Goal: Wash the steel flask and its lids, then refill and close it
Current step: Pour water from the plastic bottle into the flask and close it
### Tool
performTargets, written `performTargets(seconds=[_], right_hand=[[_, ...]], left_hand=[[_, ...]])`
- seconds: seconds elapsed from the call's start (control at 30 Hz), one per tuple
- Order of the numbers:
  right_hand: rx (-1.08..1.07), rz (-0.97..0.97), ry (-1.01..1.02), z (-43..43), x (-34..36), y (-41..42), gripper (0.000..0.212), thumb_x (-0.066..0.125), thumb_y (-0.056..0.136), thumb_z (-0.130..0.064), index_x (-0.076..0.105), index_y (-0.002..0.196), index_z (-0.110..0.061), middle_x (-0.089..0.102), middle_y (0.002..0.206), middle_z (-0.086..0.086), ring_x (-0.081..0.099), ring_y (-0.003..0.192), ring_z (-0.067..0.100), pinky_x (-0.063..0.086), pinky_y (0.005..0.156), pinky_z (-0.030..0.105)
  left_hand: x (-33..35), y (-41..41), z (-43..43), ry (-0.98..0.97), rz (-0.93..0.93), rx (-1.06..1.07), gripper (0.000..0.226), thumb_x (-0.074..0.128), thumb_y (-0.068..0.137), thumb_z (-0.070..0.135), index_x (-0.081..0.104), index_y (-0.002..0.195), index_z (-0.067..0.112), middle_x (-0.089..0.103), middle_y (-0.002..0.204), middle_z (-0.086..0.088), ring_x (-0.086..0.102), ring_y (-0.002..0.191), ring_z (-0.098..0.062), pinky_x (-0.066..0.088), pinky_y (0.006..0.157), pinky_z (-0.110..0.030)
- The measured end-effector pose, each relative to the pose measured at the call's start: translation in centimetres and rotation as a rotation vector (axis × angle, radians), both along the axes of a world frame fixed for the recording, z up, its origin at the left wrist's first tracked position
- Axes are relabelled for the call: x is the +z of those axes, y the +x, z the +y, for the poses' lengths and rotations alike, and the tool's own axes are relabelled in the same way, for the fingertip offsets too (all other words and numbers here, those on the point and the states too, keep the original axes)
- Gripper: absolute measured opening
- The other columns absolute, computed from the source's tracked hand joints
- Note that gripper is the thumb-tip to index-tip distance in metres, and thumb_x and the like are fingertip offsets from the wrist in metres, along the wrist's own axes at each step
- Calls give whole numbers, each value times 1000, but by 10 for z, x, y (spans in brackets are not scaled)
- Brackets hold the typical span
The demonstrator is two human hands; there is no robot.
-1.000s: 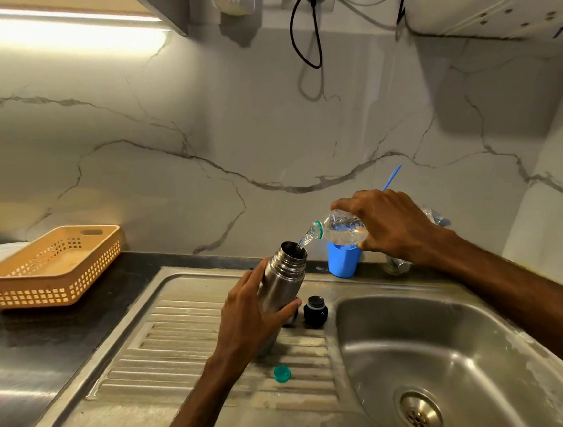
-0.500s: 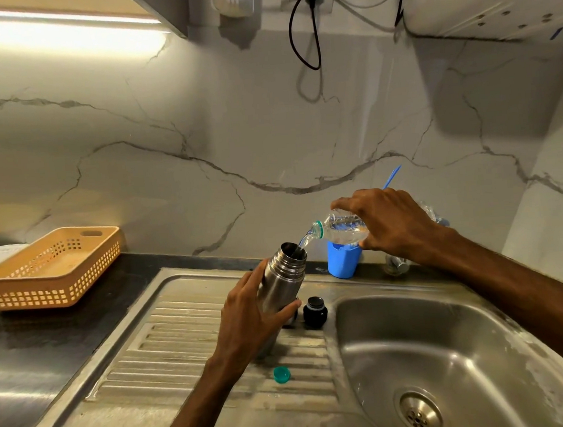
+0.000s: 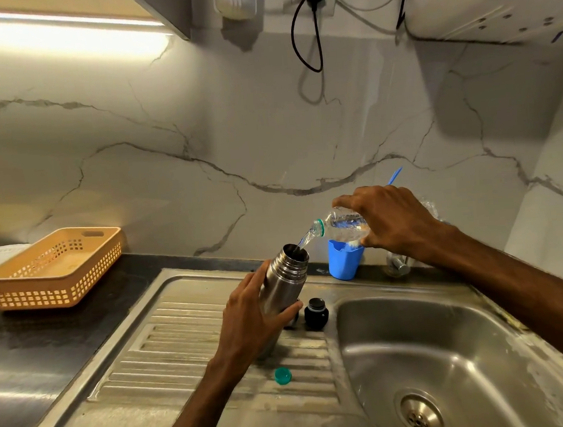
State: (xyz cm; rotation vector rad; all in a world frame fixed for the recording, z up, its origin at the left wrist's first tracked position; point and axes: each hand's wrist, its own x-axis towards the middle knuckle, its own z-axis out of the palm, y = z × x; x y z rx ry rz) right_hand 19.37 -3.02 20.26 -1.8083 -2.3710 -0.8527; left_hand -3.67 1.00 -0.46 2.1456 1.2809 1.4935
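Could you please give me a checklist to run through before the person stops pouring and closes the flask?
1. Left hand grips the steel flask firmly: ok.
2. Right hand holds the plastic bottle, and the stream lands inside the flask's mouth: ok.
3. Flask stands upright: not ok, it tilts toward the bottle.
4. Fill level in the flask: cannot tell, the inside is dark.
5. Black inner lid is at hand on the drainboard, beside the flask: ok.
6. Green bottle cap is at hand on the drainboard: ok.

Left hand (image 3: 248, 320), right hand (image 3: 391, 219), both bare, forearms (image 3: 515, 289) unsleeved to frame edge, lean fingers (image 3: 353, 197)
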Motion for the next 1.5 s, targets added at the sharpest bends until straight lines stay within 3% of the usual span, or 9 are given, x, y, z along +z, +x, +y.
performTargets(seconds=[1.5], right_hand=[[-43, -85, 24, -11, 12, -13, 72, 75, 88, -27, 38, 149, -28, 58, 133, 2, 58, 120, 20, 46, 98, 32]], left_hand=[[3, 0, -6, -24, -7, -14, 106, 65, 66, 79, 42, 152, 23, 61, 136, -1, 60, 113, -13, 58, 94, -41]])
